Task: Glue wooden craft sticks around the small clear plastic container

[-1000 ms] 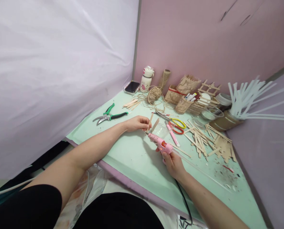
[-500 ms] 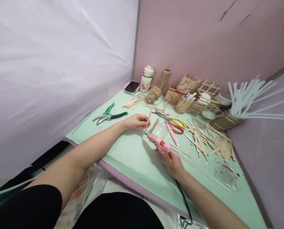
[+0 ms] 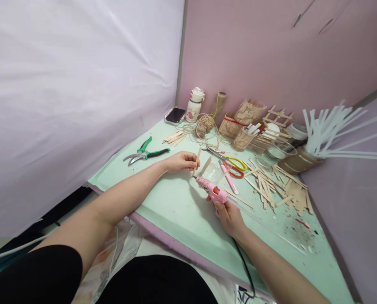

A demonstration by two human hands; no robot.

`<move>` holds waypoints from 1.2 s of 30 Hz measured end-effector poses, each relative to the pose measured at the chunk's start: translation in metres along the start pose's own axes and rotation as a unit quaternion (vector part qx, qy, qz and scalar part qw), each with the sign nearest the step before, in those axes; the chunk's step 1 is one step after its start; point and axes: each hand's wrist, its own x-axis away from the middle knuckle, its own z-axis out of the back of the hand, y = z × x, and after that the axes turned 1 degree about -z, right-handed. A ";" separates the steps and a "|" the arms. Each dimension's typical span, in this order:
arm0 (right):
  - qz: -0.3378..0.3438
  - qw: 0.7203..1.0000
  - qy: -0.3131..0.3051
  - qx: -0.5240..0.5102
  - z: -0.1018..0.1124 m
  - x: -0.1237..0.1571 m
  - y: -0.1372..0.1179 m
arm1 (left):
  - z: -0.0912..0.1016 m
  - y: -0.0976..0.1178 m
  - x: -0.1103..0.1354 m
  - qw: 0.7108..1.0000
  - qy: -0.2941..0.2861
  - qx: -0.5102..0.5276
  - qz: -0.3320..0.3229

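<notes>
Between the fingertips of my left hand is a wooden craft stick, tilted nearly upright. My right hand is wrapped round the handle of a pink hot glue gun, whose nozzle points at the lower end of the stick; whether they touch I cannot tell. A long clear glue stick trails out of the gun's back. Just beyond the nozzle, another short piece of wood leans upright beside a clear plastic piece.
Green-handled pruning shears lie left. Scissors, a pink pen-shaped tool and scattered craft sticks lie right. Behind stand a bottle, twine ball, wooden holders and glass jar. A black cord hangs over the front edge.
Almost nothing differs. The glue gun has shifted very slightly to the right, while my left hand and the craft stick stay in place.
</notes>
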 end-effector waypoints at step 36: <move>0.004 1.000 0.004 -0.004 -0.001 0.001 0.000 | 0.002 0.000 -0.001 1.000 0.011 0.017 -0.007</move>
